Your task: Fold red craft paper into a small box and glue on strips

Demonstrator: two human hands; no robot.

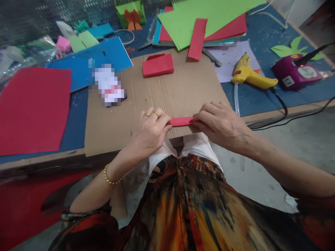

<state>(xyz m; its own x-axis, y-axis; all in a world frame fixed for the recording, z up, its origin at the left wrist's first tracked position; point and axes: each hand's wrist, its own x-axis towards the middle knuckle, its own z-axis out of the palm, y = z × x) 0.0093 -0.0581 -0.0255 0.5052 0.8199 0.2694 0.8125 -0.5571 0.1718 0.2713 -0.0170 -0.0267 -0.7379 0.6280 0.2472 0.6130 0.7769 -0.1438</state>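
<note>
left hand [154, 129]: fingertips pinched together on left end of strip [182, 121];
right hand [218, 122]: same pinch, right end;
strip: red, bridging the fingertips, over cardboard [199, 83] near its edge;
folded paper [158, 65]: on cardboard, beyond strip;
glue gun [253, 77]: right of cardboard

The left hand [154, 128] is pinching, its thumb lying opposite its curled fingers, the back of the hand facing up. The right hand [220, 122] is pinching likewise, its fingers bending down toward its thumb. The fingertips are pointing inward, a little apart, while the left forearm [93, 191] and right forearm [282, 162] are slanting inward.
</note>
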